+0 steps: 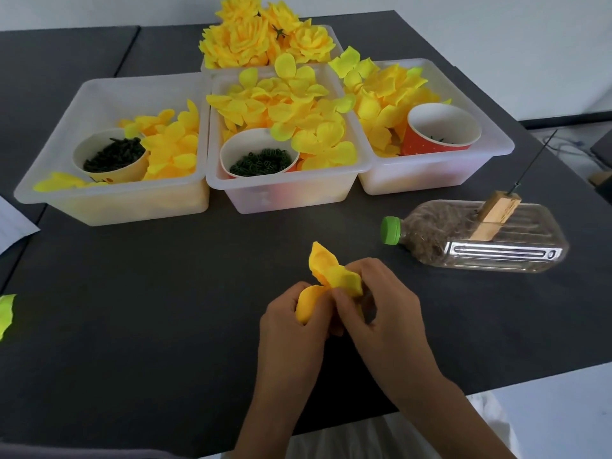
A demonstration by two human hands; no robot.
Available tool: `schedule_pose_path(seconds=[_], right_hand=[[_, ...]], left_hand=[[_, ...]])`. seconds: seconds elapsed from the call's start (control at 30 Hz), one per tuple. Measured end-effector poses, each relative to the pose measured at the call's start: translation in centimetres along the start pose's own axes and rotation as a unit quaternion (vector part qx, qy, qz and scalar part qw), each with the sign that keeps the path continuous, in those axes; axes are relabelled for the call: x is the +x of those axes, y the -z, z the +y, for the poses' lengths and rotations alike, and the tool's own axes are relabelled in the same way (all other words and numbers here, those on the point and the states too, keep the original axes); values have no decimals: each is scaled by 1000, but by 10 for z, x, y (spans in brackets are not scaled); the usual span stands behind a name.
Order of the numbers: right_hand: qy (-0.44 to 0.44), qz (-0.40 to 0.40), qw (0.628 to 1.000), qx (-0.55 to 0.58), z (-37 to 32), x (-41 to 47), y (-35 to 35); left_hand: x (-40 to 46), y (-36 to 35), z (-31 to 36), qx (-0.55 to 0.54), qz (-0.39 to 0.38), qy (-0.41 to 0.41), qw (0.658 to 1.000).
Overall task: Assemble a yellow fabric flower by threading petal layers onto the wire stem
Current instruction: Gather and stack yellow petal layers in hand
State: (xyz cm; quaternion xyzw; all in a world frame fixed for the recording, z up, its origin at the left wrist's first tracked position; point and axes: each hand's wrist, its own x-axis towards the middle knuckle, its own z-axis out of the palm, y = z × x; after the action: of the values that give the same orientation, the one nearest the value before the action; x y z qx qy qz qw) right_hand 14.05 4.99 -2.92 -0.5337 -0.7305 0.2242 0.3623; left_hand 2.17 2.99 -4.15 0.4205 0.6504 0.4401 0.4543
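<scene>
**Both hands on 1 petal piece, mid-table**

I see the yellow fabric petal layer held just above the dark grey table, near the front edge, centre-right. The left hand has its fingers curled round the lower lobe of the layer. The right hand pinches the upper part, thumb and fingertips closed on the fabric. 1 petal tip sticks up free above the hands. I can't tell whether a wire runs through the layer; the hands cover its middle.

Right of the hands, well apart: a clear plastic bottle with a green cap lying on its side, brown fill inside the neck end. A small wooden block rests on the bottle, and a thin dark wire stem rises from the block, leaning away to the right.

Behind: 3 translucent white plastic bins in a row.
- Left bin: loose yellow petals plus a yellow paper cup of dark green parts.
- Middle bin: petals plus a red paper cup of small green rings.
- Right bin: petals plus a red paper cup, contents barely visible.

A 4th bin behind the middle one holds finished yellow fabric flowers.

A stray yellow-green petal lies at the table's left edge; a white sheet shows further back on that side.
</scene>
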Motion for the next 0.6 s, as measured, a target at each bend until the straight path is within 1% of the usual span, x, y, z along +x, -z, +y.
schedule_pose_path(seconds=[0.07, 0.17, 0.27, 0.4, 0.47, 0.6], right_hand=[[1, 2, 1000, -3, 0, 0, -1], [-19, 22, 999, 21, 1, 1, 1], [-40, 20, 999, 21, 5, 4, 5], [-57, 22, 998, 31, 11, 4, 10], [-51, 31, 997, 41, 12, 4, 15], [-50, 26, 996, 66, 13, 0, 22]], left_hand=[[-2, -1, 3, 20, 9, -14, 1000], [-6, -2, 6, 37, 21, -35, 998], [-8, 0, 7, 45, 39, -49, 997], [-6, 6, 5, 48, 57, -48, 996], [-5, 9, 5, 49, 62, -36, 996], [-5, 14, 4, 43, 50, -23, 998]])
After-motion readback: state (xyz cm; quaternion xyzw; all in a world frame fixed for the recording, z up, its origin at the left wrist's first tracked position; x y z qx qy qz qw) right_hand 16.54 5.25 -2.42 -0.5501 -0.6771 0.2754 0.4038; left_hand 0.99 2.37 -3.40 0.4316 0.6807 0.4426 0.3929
